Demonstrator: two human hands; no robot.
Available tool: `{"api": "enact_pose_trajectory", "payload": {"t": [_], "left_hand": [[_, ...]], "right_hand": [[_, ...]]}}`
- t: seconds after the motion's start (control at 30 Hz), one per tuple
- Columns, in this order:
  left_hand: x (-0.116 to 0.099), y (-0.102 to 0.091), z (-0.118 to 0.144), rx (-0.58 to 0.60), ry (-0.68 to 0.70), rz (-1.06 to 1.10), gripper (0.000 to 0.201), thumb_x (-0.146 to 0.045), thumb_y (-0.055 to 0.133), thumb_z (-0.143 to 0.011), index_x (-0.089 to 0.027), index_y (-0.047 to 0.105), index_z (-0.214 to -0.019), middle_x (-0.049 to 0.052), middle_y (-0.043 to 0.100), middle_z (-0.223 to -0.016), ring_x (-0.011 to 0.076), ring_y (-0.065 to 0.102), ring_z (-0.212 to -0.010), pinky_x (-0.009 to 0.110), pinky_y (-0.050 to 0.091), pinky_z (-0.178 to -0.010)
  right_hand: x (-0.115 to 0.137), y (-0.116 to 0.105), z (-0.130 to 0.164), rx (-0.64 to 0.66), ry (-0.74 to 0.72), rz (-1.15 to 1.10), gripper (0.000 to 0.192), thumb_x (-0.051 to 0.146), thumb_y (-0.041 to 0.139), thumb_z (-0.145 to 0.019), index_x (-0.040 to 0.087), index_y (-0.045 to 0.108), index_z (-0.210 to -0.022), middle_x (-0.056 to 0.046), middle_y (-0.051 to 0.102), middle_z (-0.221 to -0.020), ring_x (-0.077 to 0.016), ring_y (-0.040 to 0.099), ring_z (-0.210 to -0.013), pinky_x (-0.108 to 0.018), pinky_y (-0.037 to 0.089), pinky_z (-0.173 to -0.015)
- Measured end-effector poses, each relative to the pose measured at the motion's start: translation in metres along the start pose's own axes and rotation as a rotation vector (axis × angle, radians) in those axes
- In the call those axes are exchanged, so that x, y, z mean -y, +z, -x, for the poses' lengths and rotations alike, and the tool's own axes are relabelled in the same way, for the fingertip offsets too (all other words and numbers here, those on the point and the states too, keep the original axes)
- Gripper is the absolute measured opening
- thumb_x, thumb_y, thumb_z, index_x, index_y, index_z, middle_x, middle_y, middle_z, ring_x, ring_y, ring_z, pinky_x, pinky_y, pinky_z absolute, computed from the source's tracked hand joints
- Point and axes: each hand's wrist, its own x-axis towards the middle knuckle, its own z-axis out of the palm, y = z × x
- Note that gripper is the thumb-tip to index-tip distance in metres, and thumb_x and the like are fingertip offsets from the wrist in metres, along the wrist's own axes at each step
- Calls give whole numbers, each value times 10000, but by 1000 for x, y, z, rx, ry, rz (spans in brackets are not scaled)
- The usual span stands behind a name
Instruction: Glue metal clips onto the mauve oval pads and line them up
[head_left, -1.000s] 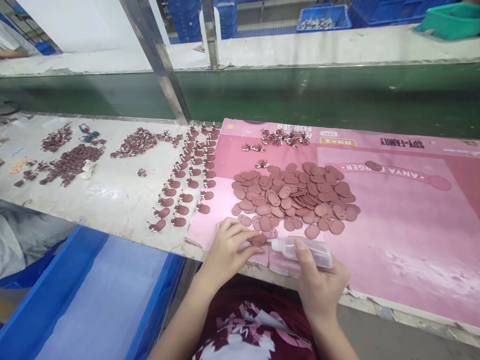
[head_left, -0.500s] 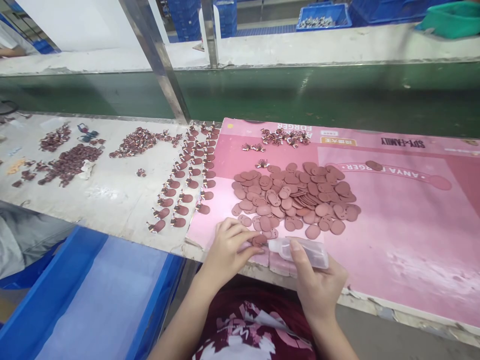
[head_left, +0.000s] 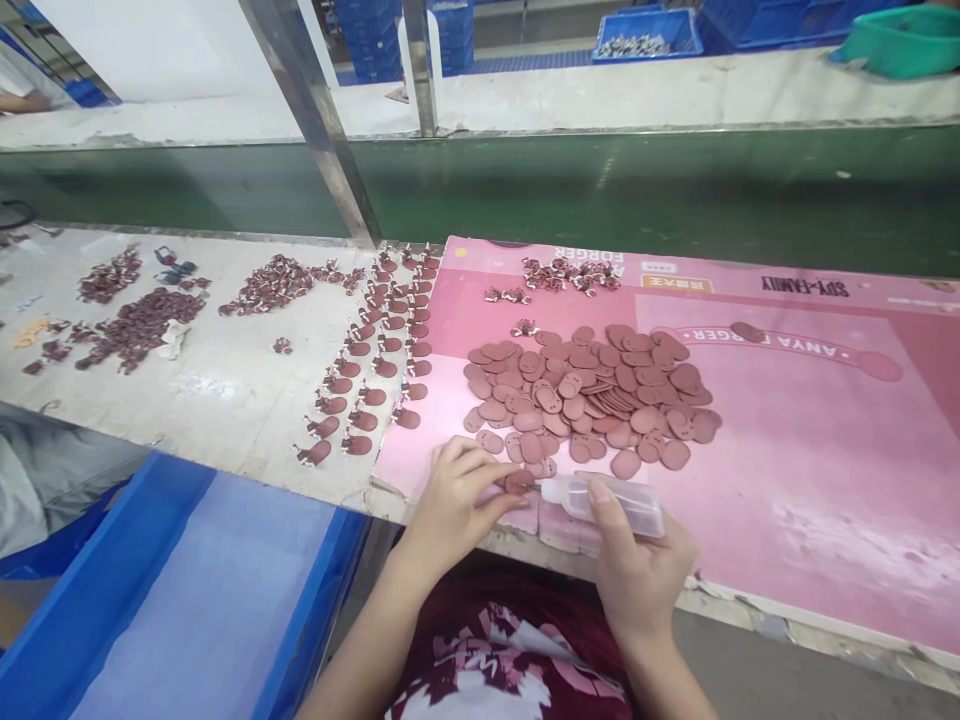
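Between thumb and fingers, my left hand (head_left: 457,500) pinches a brown oval disc (head_left: 519,482) near the table's front edge. My right hand (head_left: 645,570) is wrapped round a translucent squeeze bottle (head_left: 611,503), held nearly level with its nozzle pointing left. The nozzle tip is at the disc's right side; whether it touches cannot be made out. Just beyond both hands spreads a pile of brown oval discs (head_left: 592,390), some with small holes. Left of the pile stand rows of discs with small figure parts on them (head_left: 358,397).
Small figure parts (head_left: 574,273) lie behind the discs on the pink printed board (head_left: 787,450). More brown part heaps (head_left: 270,284) lie on the white table at left. A metal post (head_left: 322,130) rises by the green conveyor belt (head_left: 600,185). A blue bin (head_left: 97,600) stands front left.
The squeeze bottle in my right hand has shifted slightly to the right. My left hand and the disc stay where they were.
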Motion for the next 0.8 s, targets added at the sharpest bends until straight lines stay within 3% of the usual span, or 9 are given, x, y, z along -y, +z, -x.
{"api": "enact_pose_trajectory", "payload": {"t": [0.37,0.63,0.8], "left_hand": [[0,1,0,-11,12,9,216,-286,729,-783,-204,701,-981,10,699,-836,198,508,-874,358,399,-838],[1,1,1,-8,12,-8,239,-283,739,-774,-182,703,-987,22,686,-808,206,511,-859,370,408,-823],[3,2,2,-17,20,-9,217,-327,715,-794,-210,711,-976,20,699,-807,210,524,-870,381,414,-838]], "right_hand": [[1,2,3,51,-81,33,258,388,651,-787,164,726,-683,-34,680,-589,-176,630,-514,-251,478,-481],[-7,-3,1,-34,108,-19,389,517,675,-725,141,702,-627,-58,660,-562,-198,614,-505,-272,450,-455],[-6,-3,1,-11,90,2,343,476,680,-708,151,685,-596,-41,637,-538,-181,591,-495,-264,437,-465]]}}
